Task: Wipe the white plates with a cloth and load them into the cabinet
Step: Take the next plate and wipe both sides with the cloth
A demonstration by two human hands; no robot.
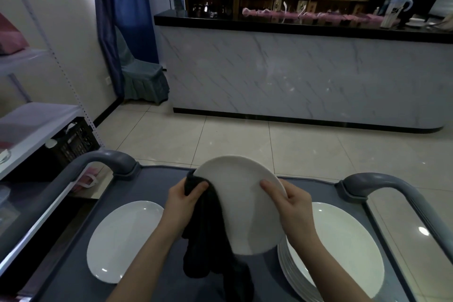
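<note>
1. Single plate [122, 240] lies flat on the grey cart [152, 189], left side.
2. Left hand [182, 201] curls tight round the dark cloth [208, 240], pressing it to the raised plate [245, 211], which is tilted above the cart.
3. Right hand [294, 206] pinches its right rim, thumb on the face.
4. Plate stack [343, 247] sits far right.

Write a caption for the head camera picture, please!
Left hand holds a dark cloth against a white plate gripped by the right hand.
</note>
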